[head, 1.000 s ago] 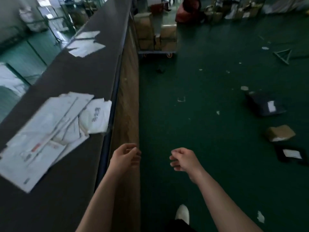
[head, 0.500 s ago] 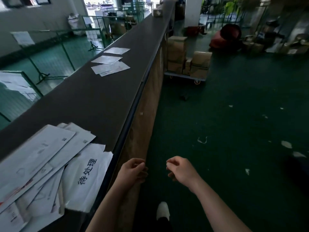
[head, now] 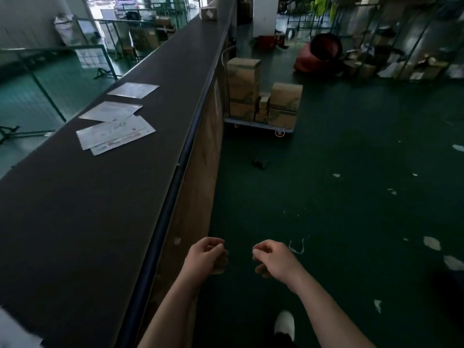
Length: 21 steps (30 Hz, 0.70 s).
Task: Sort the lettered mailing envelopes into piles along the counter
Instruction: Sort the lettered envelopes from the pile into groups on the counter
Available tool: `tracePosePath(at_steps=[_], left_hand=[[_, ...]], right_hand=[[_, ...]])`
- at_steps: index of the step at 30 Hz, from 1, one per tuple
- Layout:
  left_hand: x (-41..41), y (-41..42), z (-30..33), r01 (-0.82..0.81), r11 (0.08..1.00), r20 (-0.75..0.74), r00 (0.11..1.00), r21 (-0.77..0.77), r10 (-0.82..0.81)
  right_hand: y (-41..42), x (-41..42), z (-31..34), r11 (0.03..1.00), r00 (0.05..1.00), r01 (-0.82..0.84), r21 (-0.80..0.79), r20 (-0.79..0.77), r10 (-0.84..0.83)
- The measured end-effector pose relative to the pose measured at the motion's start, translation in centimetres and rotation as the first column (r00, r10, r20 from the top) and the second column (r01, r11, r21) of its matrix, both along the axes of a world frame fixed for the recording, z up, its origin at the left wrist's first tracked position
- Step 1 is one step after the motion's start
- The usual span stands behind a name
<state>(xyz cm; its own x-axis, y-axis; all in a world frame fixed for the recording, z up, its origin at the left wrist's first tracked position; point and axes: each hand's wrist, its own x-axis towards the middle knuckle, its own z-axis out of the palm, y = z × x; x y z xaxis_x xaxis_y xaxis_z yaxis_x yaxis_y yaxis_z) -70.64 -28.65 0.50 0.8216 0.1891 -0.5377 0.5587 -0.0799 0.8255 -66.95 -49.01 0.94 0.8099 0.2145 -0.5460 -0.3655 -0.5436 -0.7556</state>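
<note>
Head view: left hand and right hand both loosely curled, holding nothing, side by side over the green floor just beside the table edge. Envelopes lie well ahead on the table in three small groups, the nearest two overlapping. White paper corner at near left edge. Cart of boxes stands beyond.
</note>
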Motion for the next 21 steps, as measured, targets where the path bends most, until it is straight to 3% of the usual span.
tracePosePath(at_steps=[6, 10, 16, 21], left_hand=[[17.6, -0.7, -1.3, 0.009, 0.998, -0.042, 0.999, 0.055, -0.006], [26.9, 0.7, 1.7, -0.003, 0.996, -0.024, 1.000, 0.092, 0.005], [35.3, 7.2, 2.3, -0.225, 0.967, -0.025, 0.973, 0.123, 0.230], [42.6, 14.4, -0.1, -0.439, 0.895, -0.060, 0.894, 0.074, 0.444]], right_hand=[[0.1, 18.9, -3.9, 0.997, 0.999, -0.020, 0.074, -0.038, 0.023], [1.9, 29.7, -2.4, 0.997, 0.997, -0.055, 0.059, -0.052, 0.058], [9.7, 42.7, 1.2, 0.959, 0.960, -0.278, 0.047, 0.032, 0.277], [18.9, 52.1, 0.9, 0.812, 0.814, -0.581, -0.058, -0.042, 0.579]])
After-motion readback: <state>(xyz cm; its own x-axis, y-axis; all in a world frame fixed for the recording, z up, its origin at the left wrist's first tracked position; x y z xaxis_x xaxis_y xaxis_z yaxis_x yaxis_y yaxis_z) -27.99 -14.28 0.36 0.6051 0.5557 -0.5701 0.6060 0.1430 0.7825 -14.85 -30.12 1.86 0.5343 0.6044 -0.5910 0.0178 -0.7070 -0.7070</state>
